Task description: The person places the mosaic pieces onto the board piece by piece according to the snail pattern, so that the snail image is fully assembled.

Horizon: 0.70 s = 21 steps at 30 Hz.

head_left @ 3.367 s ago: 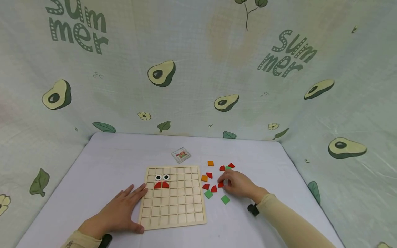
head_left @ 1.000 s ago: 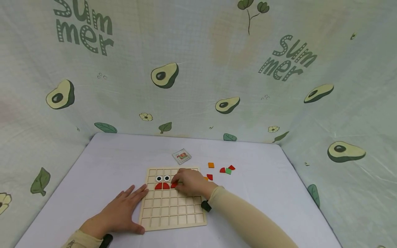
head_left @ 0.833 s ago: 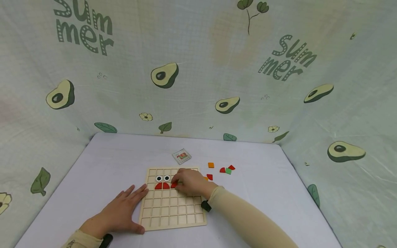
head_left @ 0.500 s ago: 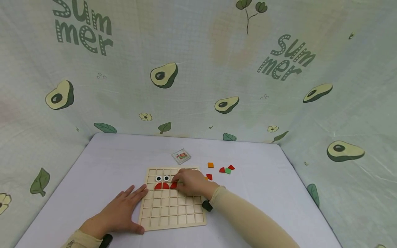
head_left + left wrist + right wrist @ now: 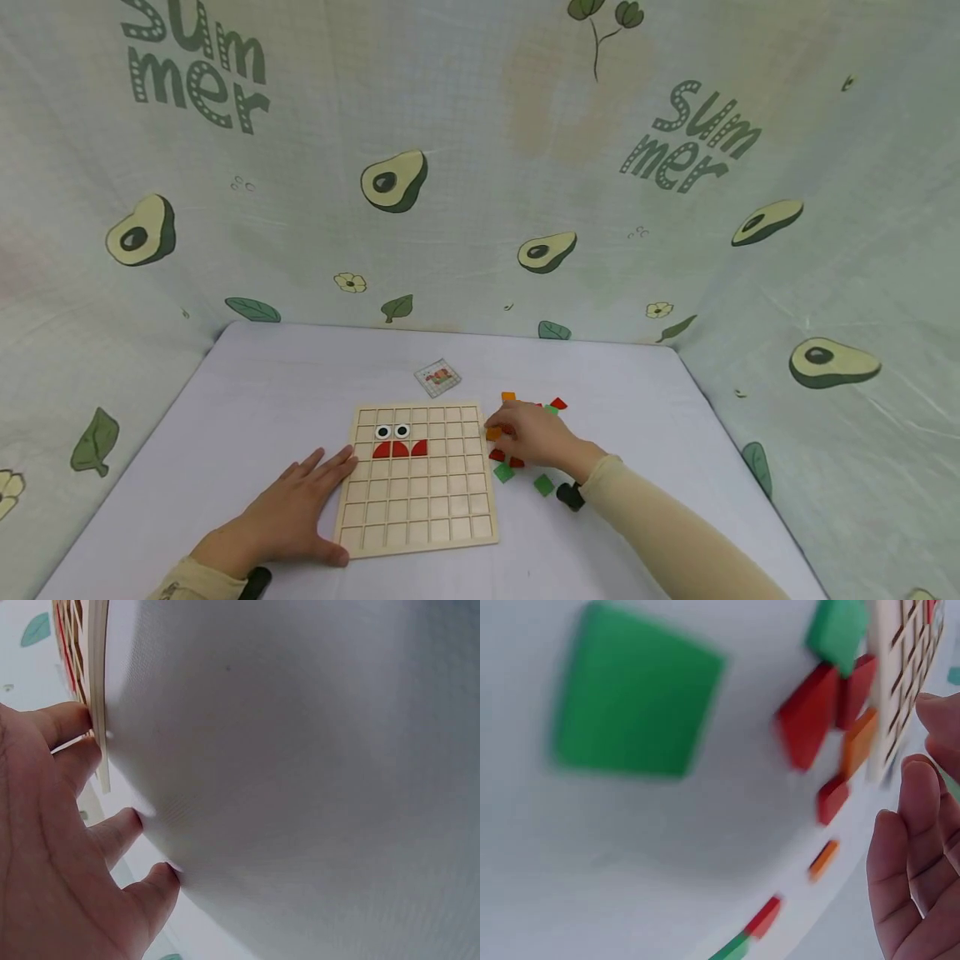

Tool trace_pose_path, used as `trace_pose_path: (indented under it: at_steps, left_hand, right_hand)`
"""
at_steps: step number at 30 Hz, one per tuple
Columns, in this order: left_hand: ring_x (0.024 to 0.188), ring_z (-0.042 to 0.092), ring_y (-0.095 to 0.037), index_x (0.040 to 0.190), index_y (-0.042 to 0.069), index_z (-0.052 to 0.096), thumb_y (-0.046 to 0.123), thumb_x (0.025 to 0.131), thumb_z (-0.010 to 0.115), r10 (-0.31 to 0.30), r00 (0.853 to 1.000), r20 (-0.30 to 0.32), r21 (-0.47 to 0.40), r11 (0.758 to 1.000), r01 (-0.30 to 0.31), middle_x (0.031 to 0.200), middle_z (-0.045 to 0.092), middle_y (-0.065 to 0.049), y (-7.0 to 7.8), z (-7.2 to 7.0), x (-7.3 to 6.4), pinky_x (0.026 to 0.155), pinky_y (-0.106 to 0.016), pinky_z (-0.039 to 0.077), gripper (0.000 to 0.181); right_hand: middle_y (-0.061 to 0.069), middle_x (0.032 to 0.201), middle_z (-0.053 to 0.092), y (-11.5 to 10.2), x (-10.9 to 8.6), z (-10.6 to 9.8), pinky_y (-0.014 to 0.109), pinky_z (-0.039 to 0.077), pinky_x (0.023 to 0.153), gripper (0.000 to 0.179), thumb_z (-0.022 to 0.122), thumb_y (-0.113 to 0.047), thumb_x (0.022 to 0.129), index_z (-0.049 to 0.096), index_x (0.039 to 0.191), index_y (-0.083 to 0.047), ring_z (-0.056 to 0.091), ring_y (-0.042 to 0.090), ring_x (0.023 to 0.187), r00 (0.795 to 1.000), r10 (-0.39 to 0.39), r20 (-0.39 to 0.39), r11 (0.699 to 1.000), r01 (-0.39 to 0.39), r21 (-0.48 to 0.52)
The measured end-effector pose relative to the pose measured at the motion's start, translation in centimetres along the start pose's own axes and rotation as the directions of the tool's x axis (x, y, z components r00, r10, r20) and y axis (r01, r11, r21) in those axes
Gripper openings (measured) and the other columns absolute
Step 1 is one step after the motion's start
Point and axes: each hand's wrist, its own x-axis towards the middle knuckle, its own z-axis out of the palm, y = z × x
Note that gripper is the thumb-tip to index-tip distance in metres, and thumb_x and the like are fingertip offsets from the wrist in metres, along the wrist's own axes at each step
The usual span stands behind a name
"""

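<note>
My left hand (image 5: 285, 508) lies with spread fingers at the left edge of the wooden grid board (image 5: 442, 506); in the left wrist view, two fingers of that hand (image 5: 60, 840) touch the board's side. Two eye tiles (image 5: 393, 431) sit in the grid above three red quarter-round tiles (image 5: 400, 450). My right hand (image 5: 536, 433) is just right of the board, over the loose tiles, fingertips near an orange square tile (image 5: 492, 434). In the right wrist view, nothing shows between the thumb and relaxed fingers of this hand (image 5: 922, 855).
Loose red tiles (image 5: 517, 462) and green square tiles (image 5: 543, 484) lie right of the board, some partly hidden by the right hand. Another orange tile (image 5: 508, 397) lies farther back. Behind the board is a small picture card (image 5: 437, 377). Patterned cloth (image 5: 465, 200) hangs around the table.
The right hand brought a red tile from the pile to the grid, let go of it beside the other two, and moved back right over the loose tiles. The left hand stayed put.
</note>
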Motion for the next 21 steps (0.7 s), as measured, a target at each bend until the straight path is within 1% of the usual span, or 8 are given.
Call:
trace_pose_path:
  at_steps: [2,5,8,11,12,17,21]
  left_hand:
    - [0.143,0.025,-0.048,0.149,0.008,0.046,0.083,0.05,0.076,0.0,1.0,0.0,-0.002,1.0,0.0,0.159,0.033,-0.007,0.0,0.0,0.0,0.108,-0.07,0.024,0.128]
    - [0.143,0.025,-0.048,0.149,0.008,0.046,0.083,0.05,0.076,0.001,1.0,-0.001,-0.005,1.0,-0.001,0.159,0.033,-0.007,0.0,0.0,0.0,0.108,-0.07,0.024,0.127]
    - [0.143,0.025,-0.047,0.149,0.008,0.046,0.082,0.05,0.076,0.0,1.0,-0.001,-0.01,1.0,0.0,0.16,0.033,-0.006,0.1,-0.1,0.0,0.108,-0.07,0.024,0.127]
    - [0.143,0.025,-0.047,0.149,0.008,0.046,0.083,0.05,0.076,0.0,1.0,0.0,-0.011,1.0,0.0,0.16,0.033,-0.006,0.1,-0.1,-0.1,0.108,-0.07,0.024,0.127]
    - [0.143,0.025,-0.047,0.149,0.008,0.046,0.083,0.05,0.076,0.0,1.0,0.0,-0.012,1.0,0.0,0.16,0.033,-0.006,0.1,-0.1,-0.1,0.108,-0.07,0.024,0.128]
    - [0.143,0.025,-0.046,0.149,0.009,0.045,0.083,0.049,0.076,-0.002,1.0,-0.001,-0.007,1.0,0.002,0.16,0.033,-0.005,0.1,-0.1,-0.2,0.108,-0.07,0.024,0.128]
    - [0.143,0.024,-0.046,0.149,0.009,0.045,0.083,0.05,0.076,-0.006,1.0,-0.001,-0.007,1.0,0.006,0.16,0.033,-0.005,0.2,-0.2,-0.1,0.109,-0.069,0.024,0.128]
  right_hand:
    - [-0.004,0.11,0.067,1.0,-0.9,-0.1,0.023,0.048,0.059,0.026,0.074,-0.019,0.088,0.075,0.114,-0.016,0.052,0.006,0.068,0.999,0.031,-0.007,1.0,-0.031,-0.003]
    - [-0.006,0.11,0.065,2.4,-2.0,0.1,0.024,0.049,0.063,0.026,0.075,-0.021,0.088,0.075,0.114,-0.018,0.053,0.007,0.071,0.996,0.082,-0.017,0.997,-0.082,-0.009]
    - [-0.008,0.109,0.064,3.6,-2.9,0.2,0.027,0.051,0.07,0.027,0.076,-0.022,0.087,0.075,0.114,-0.02,0.056,0.009,0.081,0.991,0.132,-0.024,0.991,-0.132,-0.007]
    - [-0.007,0.108,0.066,4.6,-3.5,0.2,0.031,0.053,0.075,0.028,0.077,-0.022,0.086,0.075,0.114,-0.02,0.057,0.012,0.088,0.986,0.161,-0.035,0.987,-0.161,0.002]
    - [-0.008,0.109,0.067,4.9,-3.6,0.2,0.031,0.053,0.075,0.028,0.078,-0.022,0.086,0.075,0.114,-0.019,0.056,0.012,0.088,0.985,0.168,-0.037,0.986,-0.168,0.001]
    - [-0.006,0.105,0.068,5.8,-3.6,0.1,0.03,0.052,0.072,0.029,0.079,-0.019,0.085,0.075,0.113,-0.017,0.054,0.011,0.082,0.982,0.179,-0.062,0.984,-0.179,0.005]
    - [-0.005,0.104,0.067,6.0,-2.7,-0.2,0.033,0.053,0.078,0.027,0.079,-0.016,0.085,0.075,0.112,-0.015,0.056,0.014,0.085,0.978,0.19,-0.087,0.982,-0.187,0.038]
